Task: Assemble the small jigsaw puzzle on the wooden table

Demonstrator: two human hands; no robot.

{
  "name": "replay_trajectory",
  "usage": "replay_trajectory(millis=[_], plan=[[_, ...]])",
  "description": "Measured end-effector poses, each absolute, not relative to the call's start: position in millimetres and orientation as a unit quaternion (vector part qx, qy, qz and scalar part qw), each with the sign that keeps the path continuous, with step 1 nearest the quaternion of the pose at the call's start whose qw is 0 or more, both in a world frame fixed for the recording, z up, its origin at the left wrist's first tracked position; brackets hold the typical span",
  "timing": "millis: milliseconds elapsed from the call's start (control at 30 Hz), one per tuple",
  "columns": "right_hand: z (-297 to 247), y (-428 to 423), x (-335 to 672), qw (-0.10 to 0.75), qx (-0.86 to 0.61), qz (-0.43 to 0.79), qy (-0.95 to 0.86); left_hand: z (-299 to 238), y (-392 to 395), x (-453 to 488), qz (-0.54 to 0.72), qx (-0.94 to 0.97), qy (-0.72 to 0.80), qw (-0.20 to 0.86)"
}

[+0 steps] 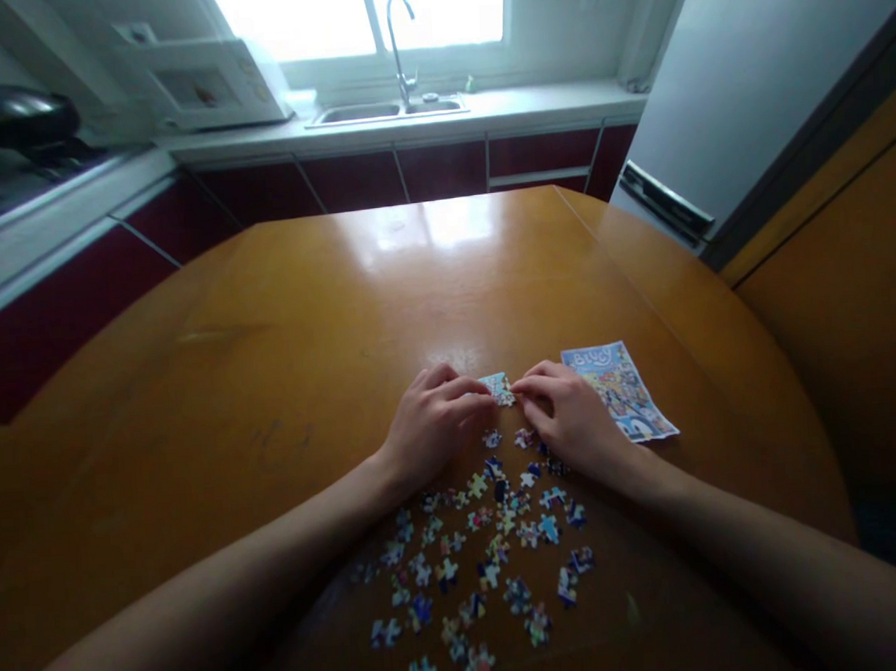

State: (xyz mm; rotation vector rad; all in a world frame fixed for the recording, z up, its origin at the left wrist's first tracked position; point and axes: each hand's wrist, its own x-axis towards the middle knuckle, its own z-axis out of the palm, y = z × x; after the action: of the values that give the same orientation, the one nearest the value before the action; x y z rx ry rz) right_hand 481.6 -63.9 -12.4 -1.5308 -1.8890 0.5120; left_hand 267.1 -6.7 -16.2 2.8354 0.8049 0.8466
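A small joined section of jigsaw puzzle (498,387), pale blue along its top, lies flat on the table between my hands. My left hand (438,421) is closed, its fingertips gripping the section's left edge. At the right edge, my right hand (572,417) pinches with thumb and forefinger. A puzzle piece seems to be between those fingertips, mostly hidden by them. Just below the section sit two single pieces, a puzzle piece (491,438) and another puzzle piece (524,439). Many loose puzzle pieces (507,521) are scattered nearer to me, between my forearms.
A printed picture sheet (620,392) lies beside my right hand, partly behind it. The wooden table (327,312) has a rounded edge. Beyond it stand a counter with a sink (365,112), a stove with a pan (16,113), a white box (205,83) and a fridge (735,80).
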Motion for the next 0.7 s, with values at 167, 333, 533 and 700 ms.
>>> replay_trajectory(millis=[167, 333, 533, 700], plan=[[-12.3, -63.4, 481.8, 0.319, -0.578, 0.195, -0.726, -19.7, -4.7, 265.8, 0.259, 0.928, 0.265, 0.035], [-12.1, -63.8, 481.5, 0.300, -0.579, 0.184, -0.736, -20.0, -3.4, 266.8, 0.254, 0.929, 0.265, 0.039], [-12.2, -64.1, 481.4, 0.286, -0.579, 0.186, -0.740, -18.7, -2.9, 265.7, 0.235, 0.936, 0.260, 0.037], [-10.1, -64.6, 481.0, 0.281, -0.579, 0.188, -0.742, -16.2, -6.4, 267.8, 0.229, 0.938, 0.256, 0.044]])
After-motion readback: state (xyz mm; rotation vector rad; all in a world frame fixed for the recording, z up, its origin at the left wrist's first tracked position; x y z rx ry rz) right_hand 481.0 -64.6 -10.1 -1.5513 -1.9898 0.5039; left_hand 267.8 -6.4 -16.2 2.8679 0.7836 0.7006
